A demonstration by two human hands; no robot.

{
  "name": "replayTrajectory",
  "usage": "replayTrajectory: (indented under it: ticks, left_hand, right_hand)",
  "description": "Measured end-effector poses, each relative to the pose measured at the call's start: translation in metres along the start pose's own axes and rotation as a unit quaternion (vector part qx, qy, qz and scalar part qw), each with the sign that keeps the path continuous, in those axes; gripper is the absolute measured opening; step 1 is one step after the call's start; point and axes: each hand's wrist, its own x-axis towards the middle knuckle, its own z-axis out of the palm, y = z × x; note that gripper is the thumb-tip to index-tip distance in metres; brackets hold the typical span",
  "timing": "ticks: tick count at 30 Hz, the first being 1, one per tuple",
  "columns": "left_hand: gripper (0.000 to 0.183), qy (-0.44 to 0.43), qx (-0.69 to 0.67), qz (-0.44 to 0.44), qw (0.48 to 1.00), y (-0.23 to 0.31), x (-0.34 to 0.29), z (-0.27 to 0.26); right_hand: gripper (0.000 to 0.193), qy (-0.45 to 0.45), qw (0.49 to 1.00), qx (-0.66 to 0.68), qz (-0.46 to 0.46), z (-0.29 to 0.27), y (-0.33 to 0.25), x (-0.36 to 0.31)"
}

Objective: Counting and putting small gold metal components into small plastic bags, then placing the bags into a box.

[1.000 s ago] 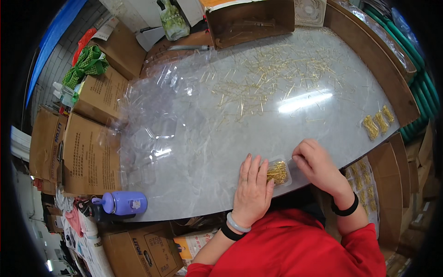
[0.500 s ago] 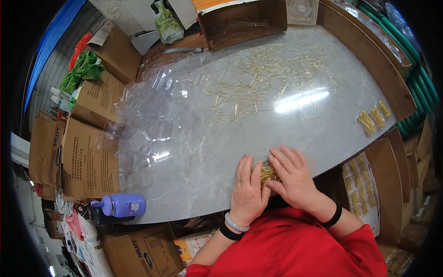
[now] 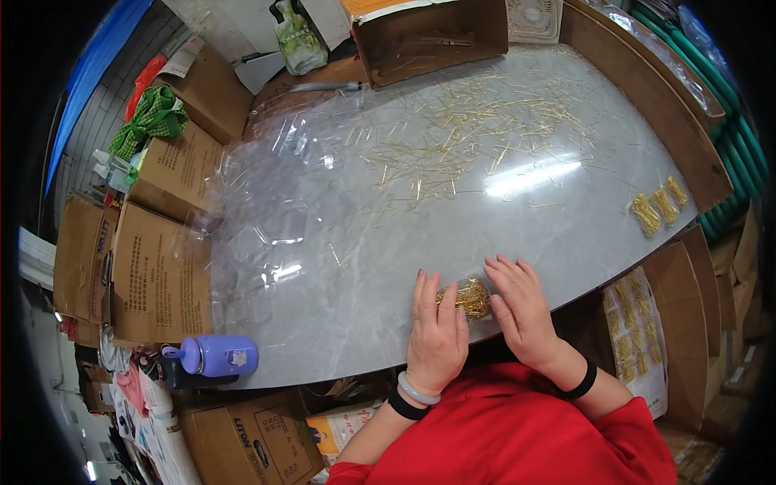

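Note:
Near the front edge of the table (image 3: 388, 267), a bundle of thin gold wire hooks (image 3: 473, 299) lies between my two hands. A shiny clear film seems to cover it. My left hand (image 3: 436, 335) rests flat at the bundle's left end, fingers stretched out and pointing away from me. On the other side, my right hand (image 3: 521, 315) has its fingers extended and its thumb apart, close to the bundle's right end. Neither hand is closed round the bundle. Many loose gold wire hooks (image 3: 461, 133) are scattered across the far half of the table.
Three gold bundles (image 3: 663, 206) sit at the right edge. Clear plastic bags (image 3: 279, 194) cover the table's left side, with a purple bottle (image 3: 220, 356) at the front left. An open cardboard box (image 3: 428, 44) stands behind. More bundles fill a box (image 3: 634, 331) below right.
My right hand has moved slightly right and away from my left, its thumb lifting off the bundle. More of the bundle shows between my hands now. The view has shifted slightly.

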Motion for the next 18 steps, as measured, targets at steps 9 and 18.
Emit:
replayTrajectory:
  ticks: [9,18]
  left_hand:
    - [0.041,-0.017,-0.005,0.009,1.0,-0.001,0.001,-0.004]
    - [0.044,-0.013,0.005,0.02,1.0,-0.002,-0.001,0.0]
  right_hand:
    - [0.026,0.056,0.994,-0.086,-0.03,0.013,-0.009,0.025]
    - [0.032,0.08,0.994,-0.064,-0.023,0.015,0.006,0.027]
